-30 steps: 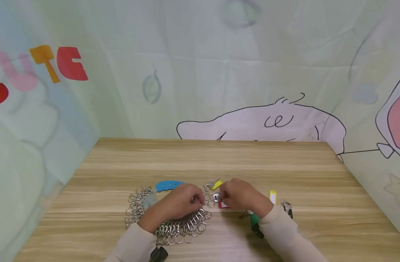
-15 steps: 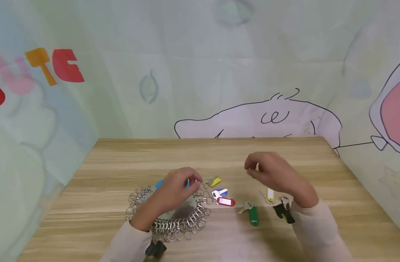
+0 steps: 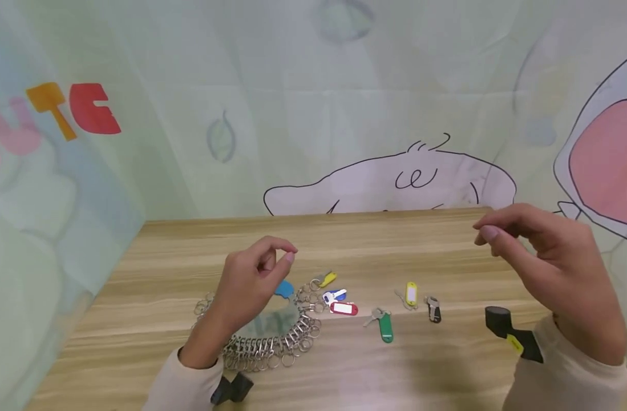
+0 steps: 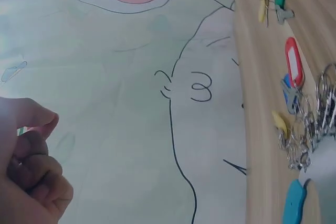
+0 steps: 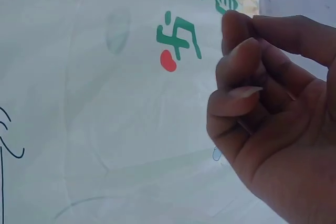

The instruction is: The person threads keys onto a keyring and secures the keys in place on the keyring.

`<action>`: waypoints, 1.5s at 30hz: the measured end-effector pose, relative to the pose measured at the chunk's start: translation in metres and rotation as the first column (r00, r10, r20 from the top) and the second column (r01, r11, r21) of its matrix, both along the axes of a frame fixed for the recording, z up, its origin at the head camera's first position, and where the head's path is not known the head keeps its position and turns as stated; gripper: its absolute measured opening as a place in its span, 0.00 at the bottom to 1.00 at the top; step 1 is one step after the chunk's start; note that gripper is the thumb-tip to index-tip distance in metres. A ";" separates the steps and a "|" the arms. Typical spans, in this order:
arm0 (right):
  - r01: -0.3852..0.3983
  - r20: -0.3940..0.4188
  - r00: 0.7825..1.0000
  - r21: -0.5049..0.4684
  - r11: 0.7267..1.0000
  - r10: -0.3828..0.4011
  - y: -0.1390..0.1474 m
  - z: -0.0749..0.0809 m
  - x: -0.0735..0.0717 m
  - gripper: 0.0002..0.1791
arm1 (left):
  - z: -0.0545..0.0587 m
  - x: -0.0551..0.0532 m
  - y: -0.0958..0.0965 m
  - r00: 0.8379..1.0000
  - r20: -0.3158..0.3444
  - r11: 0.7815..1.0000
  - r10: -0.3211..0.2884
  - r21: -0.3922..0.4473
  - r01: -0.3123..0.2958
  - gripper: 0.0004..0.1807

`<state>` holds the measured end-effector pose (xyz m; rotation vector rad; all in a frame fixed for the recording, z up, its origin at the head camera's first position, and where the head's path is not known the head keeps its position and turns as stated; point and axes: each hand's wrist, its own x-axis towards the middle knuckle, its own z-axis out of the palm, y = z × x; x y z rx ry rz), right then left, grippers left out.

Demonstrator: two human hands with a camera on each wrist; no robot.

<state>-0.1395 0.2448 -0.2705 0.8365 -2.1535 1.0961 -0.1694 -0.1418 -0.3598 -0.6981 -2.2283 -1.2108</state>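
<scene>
The green key tag lies on the desk, a key at its far end. Well to its left, the left hand is raised above a round pale plate edged with metal clasps and rings; its thumb and forefinger bend toward each other, tips nearly meeting, and no held item shows between them. The right hand is in the air to the right of the green key tag, its fingers loosely curled, thumb near forefinger, with nothing visible in its hold. Left of the green key tag and a little beyond it are the red key tag and blue key tag; farther that way is a small yellow tag. Right of the green key tag are a yellow key tag and a black fob.
</scene>
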 end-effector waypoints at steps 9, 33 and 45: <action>-0.071 0.158 0.979 -0.332 0.941 0.129 -0.001 0.002 -0.013 0.06 | -0.012 -0.014 0.000 0.983 0.177 0.994 0.036 -0.113 -0.016 0.05; -0.390 0.562 0.827 0.567 0.725 0.006 -0.057 -0.136 -0.089 0.07 | -0.082 -0.009 0.032 0.942 0.334 0.626 -0.015 -0.732 0.269 0.07; -0.465 0.633 0.774 0.544 0.699 0.022 -0.062 -0.154 -0.089 0.11 | -0.085 -0.014 0.030 0.941 0.335 0.661 -0.051 -0.695 0.283 0.08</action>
